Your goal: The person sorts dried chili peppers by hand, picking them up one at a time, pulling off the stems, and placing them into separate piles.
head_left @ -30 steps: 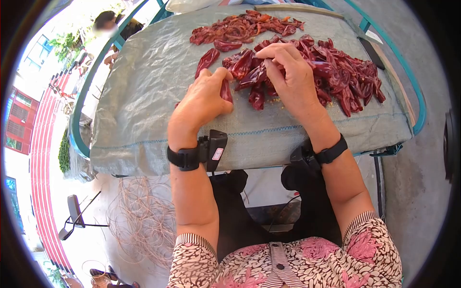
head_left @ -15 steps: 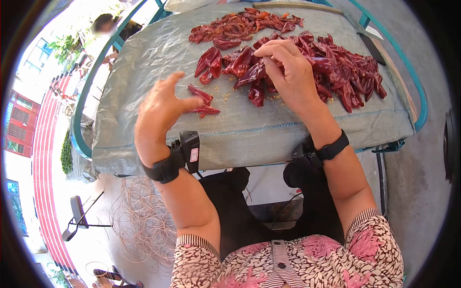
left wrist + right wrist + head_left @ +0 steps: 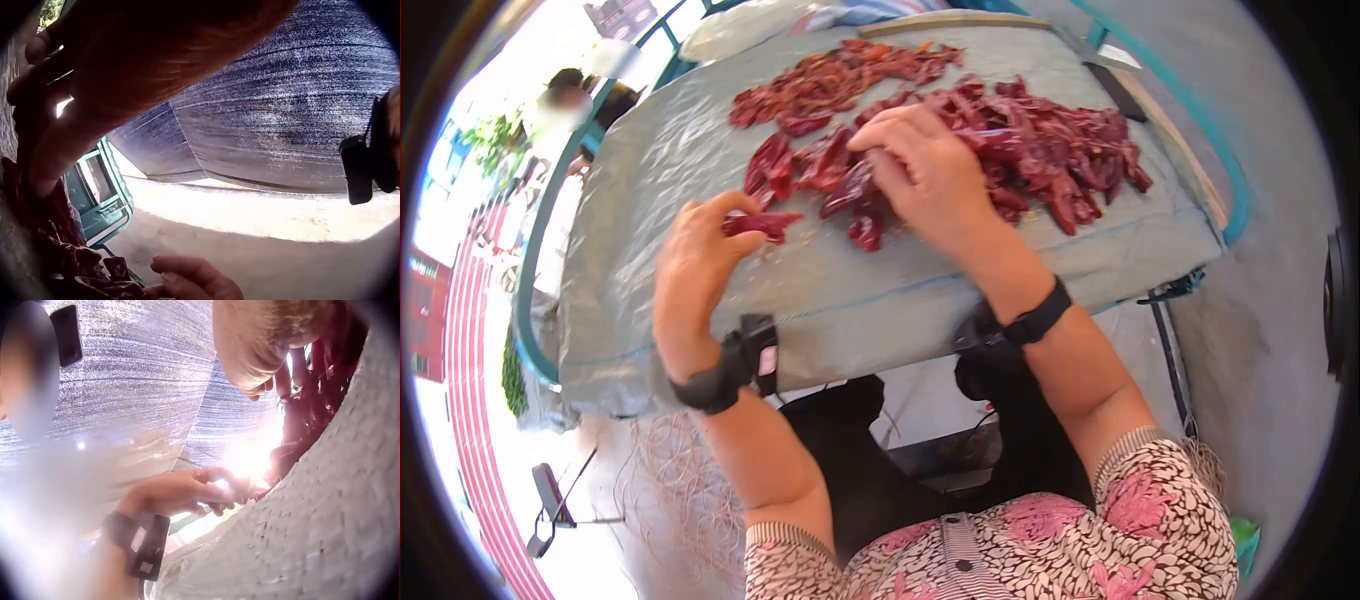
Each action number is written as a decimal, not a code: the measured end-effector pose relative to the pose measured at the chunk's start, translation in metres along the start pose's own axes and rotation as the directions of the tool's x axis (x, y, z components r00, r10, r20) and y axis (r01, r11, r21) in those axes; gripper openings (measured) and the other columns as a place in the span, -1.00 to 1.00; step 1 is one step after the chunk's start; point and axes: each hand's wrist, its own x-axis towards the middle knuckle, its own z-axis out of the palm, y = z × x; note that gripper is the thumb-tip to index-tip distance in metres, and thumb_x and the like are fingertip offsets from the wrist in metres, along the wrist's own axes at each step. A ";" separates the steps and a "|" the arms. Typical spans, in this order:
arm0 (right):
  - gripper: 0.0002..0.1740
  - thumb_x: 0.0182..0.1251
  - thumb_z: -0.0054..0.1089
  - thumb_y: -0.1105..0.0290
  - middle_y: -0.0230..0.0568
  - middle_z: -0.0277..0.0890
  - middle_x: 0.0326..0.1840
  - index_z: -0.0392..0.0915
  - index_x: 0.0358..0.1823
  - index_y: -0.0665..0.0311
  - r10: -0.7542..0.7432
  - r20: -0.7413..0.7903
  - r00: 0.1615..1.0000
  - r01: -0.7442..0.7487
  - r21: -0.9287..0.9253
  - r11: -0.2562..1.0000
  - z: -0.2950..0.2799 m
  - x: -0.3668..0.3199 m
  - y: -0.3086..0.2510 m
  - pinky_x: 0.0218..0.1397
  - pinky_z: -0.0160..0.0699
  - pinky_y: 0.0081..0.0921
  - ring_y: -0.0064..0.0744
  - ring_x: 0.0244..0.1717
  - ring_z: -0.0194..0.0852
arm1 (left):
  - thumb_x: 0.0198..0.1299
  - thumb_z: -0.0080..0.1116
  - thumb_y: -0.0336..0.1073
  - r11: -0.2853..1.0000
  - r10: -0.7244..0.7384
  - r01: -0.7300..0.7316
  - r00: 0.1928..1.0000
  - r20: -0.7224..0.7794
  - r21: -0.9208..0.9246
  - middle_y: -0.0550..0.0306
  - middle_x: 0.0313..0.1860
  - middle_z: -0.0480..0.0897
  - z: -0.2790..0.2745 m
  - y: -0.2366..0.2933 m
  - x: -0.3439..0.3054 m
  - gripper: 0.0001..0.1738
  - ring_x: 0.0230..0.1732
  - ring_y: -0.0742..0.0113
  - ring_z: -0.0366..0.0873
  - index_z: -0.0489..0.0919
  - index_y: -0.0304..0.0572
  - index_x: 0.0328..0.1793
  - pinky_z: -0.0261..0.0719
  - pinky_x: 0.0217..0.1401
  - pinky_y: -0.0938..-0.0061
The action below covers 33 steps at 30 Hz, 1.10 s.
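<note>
In the head view, the left hand (image 3: 692, 275) is at the left of the cloth-covered surface, its thumb and fingers pinching a dark red dried pepper (image 3: 768, 226). Over the left part of the larger pepper pile (image 3: 1050, 150), the right hand (image 3: 930, 185) hangs with fingers loosely bent; no held thing shows in it. Glossy peppers (image 3: 850, 190) lie under and beside its fingertips. The right wrist view shows the left hand (image 3: 200, 490) beyond the right hand (image 3: 275, 344); whether the right fingertips touch a pepper cannot be told.
A flatter heap of red pieces (image 3: 820, 85) lies at the back left. A dark flat object (image 3: 1115, 92) rests at the back right, by a wooden strip (image 3: 1175, 145). Teal rails (image 3: 1235, 190) edge the surface. Another person (image 3: 565, 100) is at the far left.
The left hand moved left off one pepper, opened, then took hold of the small piece near it. The right hand stayed over the pile. The head view has shifted and tilted.
</note>
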 end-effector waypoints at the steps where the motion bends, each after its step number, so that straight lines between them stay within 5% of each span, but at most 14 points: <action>1: -0.85 0.30 0.25 0.50 -0.20 0.62 -0.07 0.66 -0.14 0.10 0.028 0.001 1.000 -0.028 0.009 1.000 -0.001 0.000 -0.003 -0.04 0.71 -0.26 -0.11 -0.06 0.68 | 0.07 0.39 -0.20 0.999 -0.030 0.029 0.998 -0.050 -0.032 -0.02 -0.21 0.64 -0.001 0.004 0.003 -0.63 -0.07 0.00 0.63 0.73 0.04 0.05 0.54 0.02 0.19; 6: -0.81 0.29 0.27 0.55 -0.18 0.61 -0.07 0.66 -0.11 0.12 0.094 0.008 0.996 -0.094 0.058 0.994 -0.003 -0.001 -0.009 -0.03 0.69 -0.29 -0.08 -0.06 0.67 | 0.20 0.34 -0.19 0.940 -0.175 0.138 0.980 -0.093 -0.312 -0.09 -0.13 0.67 0.014 0.015 0.017 -0.61 -0.05 -0.04 0.67 0.70 -0.08 0.14 0.57 0.03 0.19; 12: -0.82 0.24 0.26 0.54 -0.24 0.63 -0.08 0.65 -0.15 0.14 -0.041 -0.078 0.996 0.038 -0.037 0.999 -0.012 0.005 -0.003 0.10 0.52 -0.16 -0.09 0.00 0.61 | 0.25 0.31 -0.24 0.997 0.039 -0.057 0.944 -0.328 -0.045 0.06 -0.16 0.67 0.034 0.007 0.020 -0.61 -0.29 0.26 0.62 0.67 -0.14 0.19 0.58 -0.11 0.33; 15: -0.80 0.25 0.24 0.54 -0.25 0.65 -0.07 0.65 -0.12 0.13 -0.040 -0.157 0.987 0.025 -0.099 0.995 -0.023 0.009 0.002 0.12 0.45 -0.17 -0.09 0.01 0.61 | 0.19 0.35 -0.29 0.981 -0.039 -0.011 0.967 -0.251 -0.196 -0.07 -0.13 0.68 0.017 0.029 0.018 -0.61 -0.07 -0.04 0.66 0.68 -0.14 0.16 0.59 0.07 0.19; 18: -0.77 0.27 0.21 0.56 -0.25 0.65 -0.07 0.64 -0.08 0.12 0.044 -0.175 0.984 -0.054 -0.056 0.997 -0.030 0.008 0.002 0.11 0.47 -0.17 -0.10 0.01 0.61 | 0.17 0.32 -0.39 0.914 0.132 -0.189 0.976 -0.176 -0.360 0.01 -0.16 0.63 0.024 0.043 0.021 -0.63 -0.24 0.29 0.64 0.67 -0.22 0.13 0.60 -0.09 0.34; 21: -0.77 0.28 0.20 0.57 -0.23 0.65 -0.08 0.64 -0.08 0.15 0.054 -0.146 0.988 -0.062 -0.051 0.997 -0.034 0.006 -0.001 0.11 0.52 -0.17 -0.10 0.01 0.61 | 0.12 0.35 -0.41 0.916 0.201 -0.223 0.974 -0.102 -0.332 -0.02 -0.06 0.63 0.044 0.056 0.023 -0.62 -0.20 0.20 0.66 0.67 -0.25 0.11 0.62 -0.05 0.30; 24: -0.79 0.28 0.20 0.59 -0.21 0.65 -0.08 0.65 -0.10 0.19 0.049 -0.113 0.992 -0.052 -0.026 0.998 -0.036 0.005 -0.002 0.06 0.59 -0.22 -0.09 -0.01 0.63 | 0.10 0.37 -0.40 0.928 0.295 -0.331 0.933 -0.206 -0.170 -0.07 0.03 0.62 0.065 0.062 0.026 -0.63 -0.16 0.07 0.68 0.68 -0.30 0.06 0.64 -0.01 0.26; 28: -0.80 0.28 0.21 0.61 -0.18 0.64 -0.07 0.67 -0.12 0.21 -0.008 -0.111 0.994 0.004 -0.037 0.999 -0.040 0.002 0.004 -0.01 0.67 -0.30 -0.10 -0.05 0.66 | 0.16 0.34 -0.32 0.954 0.219 -0.250 0.958 -0.184 -0.165 -0.09 -0.11 0.73 0.062 0.063 0.032 -0.62 -0.14 0.04 0.72 0.67 -0.28 0.11 0.62 0.01 0.26; 33: -0.81 0.33 0.21 0.58 -0.20 0.63 -0.05 0.67 -0.09 0.18 0.048 -0.097 0.994 -0.051 -0.033 0.998 -0.049 -0.001 0.008 -0.06 0.68 -0.35 -0.14 -0.07 0.68 | 0.24 0.28 -0.25 0.963 -0.112 0.029 0.948 -0.299 -0.269 -0.15 -0.19 0.76 0.028 0.057 0.029 -0.66 -0.14 -0.07 0.74 0.68 -0.21 0.11 0.64 -0.01 0.13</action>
